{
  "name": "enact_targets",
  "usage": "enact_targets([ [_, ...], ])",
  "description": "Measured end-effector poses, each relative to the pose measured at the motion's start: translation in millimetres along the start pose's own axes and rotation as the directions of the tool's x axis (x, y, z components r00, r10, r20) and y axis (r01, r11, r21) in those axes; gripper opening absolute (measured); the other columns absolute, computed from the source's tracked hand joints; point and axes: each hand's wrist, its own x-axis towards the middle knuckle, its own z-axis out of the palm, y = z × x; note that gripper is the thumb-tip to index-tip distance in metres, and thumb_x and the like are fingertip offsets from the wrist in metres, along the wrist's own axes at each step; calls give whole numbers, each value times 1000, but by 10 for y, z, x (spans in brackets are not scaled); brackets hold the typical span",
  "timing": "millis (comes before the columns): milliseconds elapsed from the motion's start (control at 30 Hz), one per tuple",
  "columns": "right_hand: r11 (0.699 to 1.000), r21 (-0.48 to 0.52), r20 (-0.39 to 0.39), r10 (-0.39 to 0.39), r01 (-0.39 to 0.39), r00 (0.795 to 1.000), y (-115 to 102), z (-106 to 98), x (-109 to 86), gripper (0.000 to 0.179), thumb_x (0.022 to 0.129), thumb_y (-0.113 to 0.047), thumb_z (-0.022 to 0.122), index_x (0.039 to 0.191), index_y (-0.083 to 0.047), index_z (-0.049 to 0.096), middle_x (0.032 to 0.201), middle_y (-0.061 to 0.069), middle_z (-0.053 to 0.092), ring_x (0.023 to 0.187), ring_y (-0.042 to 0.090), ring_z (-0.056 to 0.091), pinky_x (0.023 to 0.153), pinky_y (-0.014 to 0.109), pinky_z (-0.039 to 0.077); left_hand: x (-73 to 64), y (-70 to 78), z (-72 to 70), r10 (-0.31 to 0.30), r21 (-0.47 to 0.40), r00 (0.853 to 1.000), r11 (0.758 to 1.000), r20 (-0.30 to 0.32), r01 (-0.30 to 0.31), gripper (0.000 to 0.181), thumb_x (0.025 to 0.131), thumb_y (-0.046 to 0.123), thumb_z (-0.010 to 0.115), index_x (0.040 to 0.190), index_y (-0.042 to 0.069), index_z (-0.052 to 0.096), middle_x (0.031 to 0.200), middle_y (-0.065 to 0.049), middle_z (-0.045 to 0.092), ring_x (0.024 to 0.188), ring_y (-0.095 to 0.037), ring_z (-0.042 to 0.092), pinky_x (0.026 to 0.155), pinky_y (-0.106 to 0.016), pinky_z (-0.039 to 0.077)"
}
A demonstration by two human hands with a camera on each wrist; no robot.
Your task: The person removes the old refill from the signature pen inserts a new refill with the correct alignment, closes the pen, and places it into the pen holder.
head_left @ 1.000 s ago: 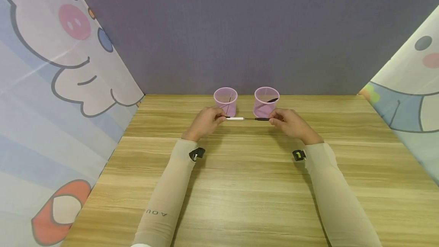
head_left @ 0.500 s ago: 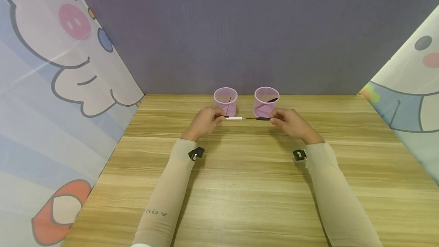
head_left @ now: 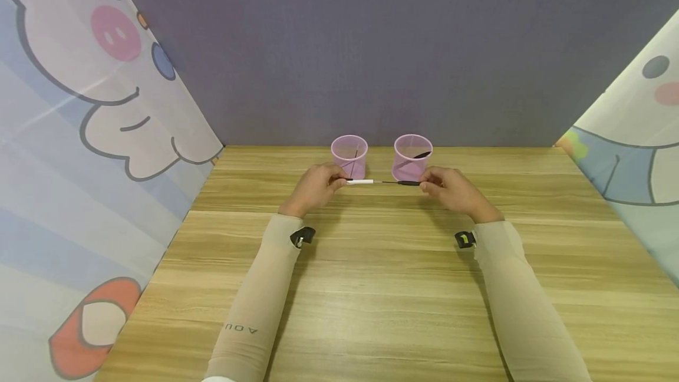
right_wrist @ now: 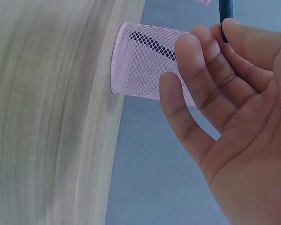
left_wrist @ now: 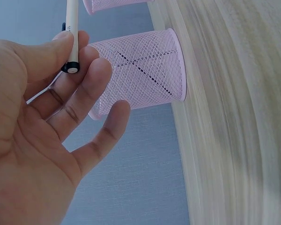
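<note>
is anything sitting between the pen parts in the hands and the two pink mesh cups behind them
Nothing visible does. The left hand pinches the white piece and the right hand pinches the black piece, both just in front of the left mesh cup and the right mesh cup, with only bare table between.

Wooden table (head_left: pixel 371 287) — grey back wall (head_left: pixel 371 46), cartoon-printed curtains on the left (head_left: pixel 79 134) and right (head_left: pixel 636 152).

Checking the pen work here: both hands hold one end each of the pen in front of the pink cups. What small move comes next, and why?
Probably pull the hands apart a little more: the left hand pinches the white barrel, the right hand pinches the black cap piece, and only a thin dark rod joins them.
</note>
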Motion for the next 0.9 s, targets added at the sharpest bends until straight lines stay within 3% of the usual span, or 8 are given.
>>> enact_targets([
  [433, 1000, 4, -8, 12, -12, 1000, -23, -13, -12, 14, 102, -10, 61, 106, 3, 66, 93, 22, 67, 79, 20, 56, 68, 26, 49, 9, -24, 21, 6, -1, 1000, 1000, 12, -6, 11, 97, 18, 70, 103, 10, 76, 92, -2, 70, 82, -16, 61, 77, -33, 51],
  [900, 1000, -7, -8, 3, -3, 1000, -27, -4, 5, 14, 102, -10, 61, 106, 3, 67, 92, 21, 67, 79, 20, 57, 68, 26, 49, 31, -5, 132, 35, 87, 994, 995, 103, -44, 5, 92, 17, 76, 95, 14, 79, 86, 0, 77, 81, -13, 68, 81, -33, 55],
])
